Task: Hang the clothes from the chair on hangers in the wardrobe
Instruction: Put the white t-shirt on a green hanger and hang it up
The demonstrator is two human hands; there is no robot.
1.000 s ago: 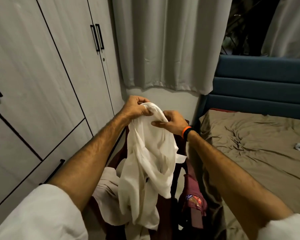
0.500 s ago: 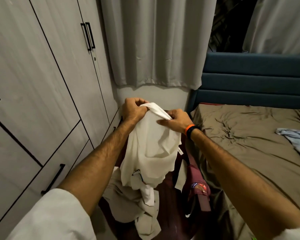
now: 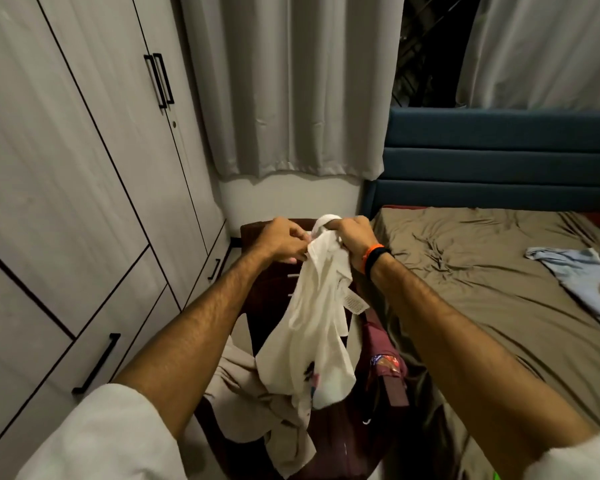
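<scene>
White shirt [image 3: 312, 323] gripped by both hands, arms extended over chair [image 3: 267, 306]

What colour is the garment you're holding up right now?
White, with a small dark print near its lower edge; the shirt shows in the head view.

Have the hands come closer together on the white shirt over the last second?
Yes. The left hand and right hand now nearly meet, bunching the white shirt above the chair back.

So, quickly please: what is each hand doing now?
Left hand: closed, pinching the top of the white garment.
Right hand: closed, gripping the same white garment at its top.
</scene>
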